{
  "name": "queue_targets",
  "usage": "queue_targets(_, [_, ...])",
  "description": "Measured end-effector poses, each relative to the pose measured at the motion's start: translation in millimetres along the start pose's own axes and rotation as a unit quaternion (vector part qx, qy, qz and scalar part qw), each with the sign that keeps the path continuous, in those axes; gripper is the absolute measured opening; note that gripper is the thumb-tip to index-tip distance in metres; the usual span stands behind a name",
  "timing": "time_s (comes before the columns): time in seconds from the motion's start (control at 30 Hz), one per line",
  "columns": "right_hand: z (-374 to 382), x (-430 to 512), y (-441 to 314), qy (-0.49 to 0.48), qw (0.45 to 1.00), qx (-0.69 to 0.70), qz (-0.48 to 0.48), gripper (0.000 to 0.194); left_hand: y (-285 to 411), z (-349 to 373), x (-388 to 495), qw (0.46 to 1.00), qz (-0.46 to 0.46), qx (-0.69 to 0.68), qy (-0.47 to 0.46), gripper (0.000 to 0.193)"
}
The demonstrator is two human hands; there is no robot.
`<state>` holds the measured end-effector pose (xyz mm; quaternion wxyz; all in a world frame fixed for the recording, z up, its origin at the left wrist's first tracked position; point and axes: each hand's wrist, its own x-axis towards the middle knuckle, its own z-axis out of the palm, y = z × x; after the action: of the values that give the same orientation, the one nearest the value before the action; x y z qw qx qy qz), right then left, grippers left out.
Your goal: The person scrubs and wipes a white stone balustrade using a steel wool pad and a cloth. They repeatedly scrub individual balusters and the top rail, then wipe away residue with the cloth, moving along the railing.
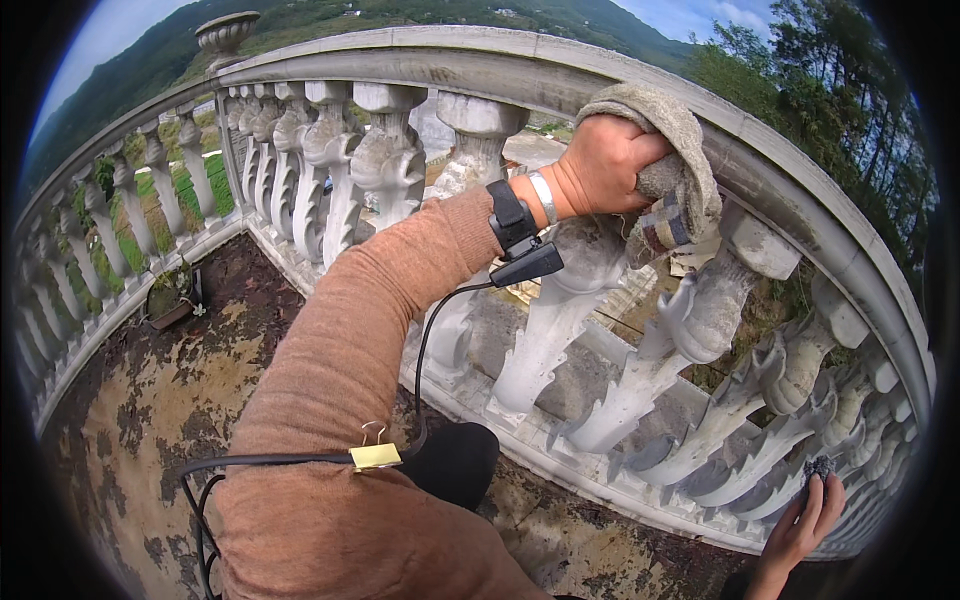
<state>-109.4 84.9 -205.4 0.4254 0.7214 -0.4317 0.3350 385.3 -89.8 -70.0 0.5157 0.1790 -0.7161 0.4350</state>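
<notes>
My left hand (611, 161) is closed around a grey-beige cloth (679, 124), which drapes over the knuckles and hangs down with a striped part at its lower end. The cloth lies against the underside of a white balustrade handrail (450, 56), above the top of a carved baluster (589, 259). On my wrist are a silver bracelet and a black strap with a small black device (527, 264), whose cable runs back along my brown sleeve. A yellow binder clip (376, 456) holds that cable to the sleeve. My right hand is out of view.
At the lower right, another person's hand (799, 525) holds a dark grey scouring pad (820, 466) near the balusters. A potted plant (171, 296) stands by the far left railing. A stone urn (226, 34) tops the corner post. The floor (150, 405) is stained and patchy.
</notes>
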Motion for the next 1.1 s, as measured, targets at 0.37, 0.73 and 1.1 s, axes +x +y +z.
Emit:
queue_targets(0.37, [16,84,-69,0.042,0.998,-0.039,-0.036,0.019,-195,-200,-132,0.9,-0.233,0.353,0.099,0.039])
queue_targets(0.73, [43,92,-76,0.032,0.999,-0.011,0.004,0.018,-250,-241,-145,0.794,-0.46,0.398,0.001,0.041])
queue_targets(1.1, [65,37,-17,0.018,0.997,0.033,0.064,0.034,-143,-172,-84,0.887,-0.327,0.325,-0.028,0.032])
